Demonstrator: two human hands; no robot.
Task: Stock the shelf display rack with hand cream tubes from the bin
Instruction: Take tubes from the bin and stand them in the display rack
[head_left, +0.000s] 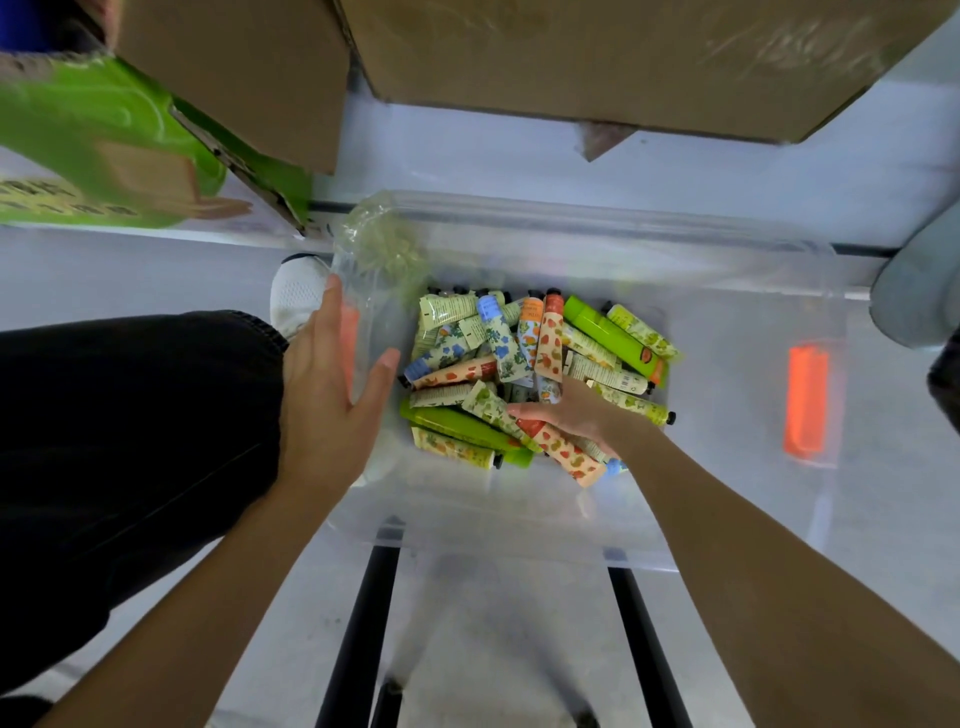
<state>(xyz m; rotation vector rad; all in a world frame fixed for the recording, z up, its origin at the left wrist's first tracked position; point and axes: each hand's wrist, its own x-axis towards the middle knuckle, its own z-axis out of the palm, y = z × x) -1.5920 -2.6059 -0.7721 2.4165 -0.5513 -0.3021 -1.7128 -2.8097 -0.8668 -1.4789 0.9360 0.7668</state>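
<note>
I see my right grip (576, 415) clamped on a few tubes (566, 453) in the bin (727, 322), and my left grip (324, 400) spread apart at its wall.

The right hand (569, 415) grips tubes (567, 453) in the clear bin (727, 312); the left hand (332, 395) touches its side.

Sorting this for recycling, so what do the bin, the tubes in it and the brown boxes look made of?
The bin looks like clear, glossy hard plastic: the floor shows through its walls. The tubes seem soft printed plastic or laminate, with dark caps; I cannot tell which. The brown boxes look like matte cardboard, with folded flaps and a frayed edge.
</note>
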